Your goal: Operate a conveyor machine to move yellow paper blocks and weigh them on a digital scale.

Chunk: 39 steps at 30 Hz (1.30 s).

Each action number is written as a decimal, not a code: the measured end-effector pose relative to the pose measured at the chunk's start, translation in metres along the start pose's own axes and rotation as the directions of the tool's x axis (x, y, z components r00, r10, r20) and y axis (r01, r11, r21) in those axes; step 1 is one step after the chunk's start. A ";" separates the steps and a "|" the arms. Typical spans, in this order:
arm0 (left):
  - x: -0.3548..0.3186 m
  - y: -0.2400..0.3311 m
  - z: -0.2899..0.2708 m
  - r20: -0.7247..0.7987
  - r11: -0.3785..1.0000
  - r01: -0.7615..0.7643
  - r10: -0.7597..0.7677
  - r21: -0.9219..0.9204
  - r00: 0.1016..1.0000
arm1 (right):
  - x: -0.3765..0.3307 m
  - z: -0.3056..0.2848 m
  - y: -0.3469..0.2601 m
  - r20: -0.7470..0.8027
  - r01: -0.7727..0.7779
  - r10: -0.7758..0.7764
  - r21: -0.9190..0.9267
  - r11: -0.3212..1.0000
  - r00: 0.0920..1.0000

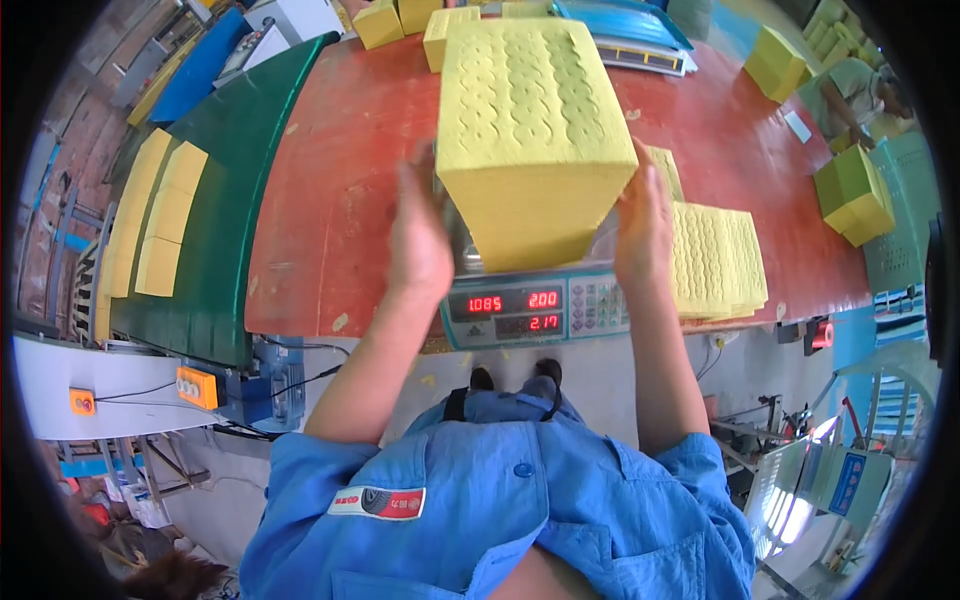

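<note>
A tall block of yellow paper sheets, its top face marked with rows of wavy cut lines, stands over the pan of a digital scale with a lit red display. My left hand is at the block's left side, its fingers reaching along and partly behind the far edge. On the opposite side my right hand lies against the block with its fingers pointing up and away. Both hands hold the block between them. Close to my right wrist sits a lower stack of the same yellow sheets.
The scale rests at the near edge of a red table. A green conveyor belt carries yellow blocks on the left. Another scale with a blue pan is at the back. A co-worker sits at the far right near more blocks.
</note>
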<state>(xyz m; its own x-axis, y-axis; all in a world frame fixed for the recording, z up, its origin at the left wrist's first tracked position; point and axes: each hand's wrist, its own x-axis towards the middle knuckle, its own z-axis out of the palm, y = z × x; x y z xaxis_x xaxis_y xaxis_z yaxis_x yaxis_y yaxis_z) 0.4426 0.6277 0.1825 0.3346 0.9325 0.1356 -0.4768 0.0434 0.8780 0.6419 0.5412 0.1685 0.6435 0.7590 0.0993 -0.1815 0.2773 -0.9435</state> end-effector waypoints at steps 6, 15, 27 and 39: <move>-0.044 0.019 -0.069 -0.245 0.981 -0.023 0.071 0.192 0.967 | -0.088 -0.070 -0.004 0.023 -0.021 0.020 0.047 0.999 1.000; -0.087 0.017 -0.019 -0.072 0.976 -0.129 0.144 0.176 0.987 | -0.141 -0.049 0.000 0.071 -0.115 0.102 0.206 0.972 0.992; -0.120 0.048 0.013 0.170 0.805 -0.418 0.382 0.422 0.908 | -0.143 -0.055 -0.020 0.186 -0.150 0.117 0.174 0.973 0.976; -0.106 0.065 0.022 0.283 0.659 -0.585 0.515 0.473 0.809 | -0.132 -0.052 -0.022 0.154 -0.138 0.112 0.171 0.975 0.982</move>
<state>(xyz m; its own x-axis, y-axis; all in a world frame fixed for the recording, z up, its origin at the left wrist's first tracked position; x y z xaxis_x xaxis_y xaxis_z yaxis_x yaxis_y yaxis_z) 0.3937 0.5235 0.2347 0.2554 0.6756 0.6917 -0.1258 -0.6861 0.7166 0.5992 0.4044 0.1602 0.4968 0.8669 0.0404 -0.3934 0.2664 -0.8799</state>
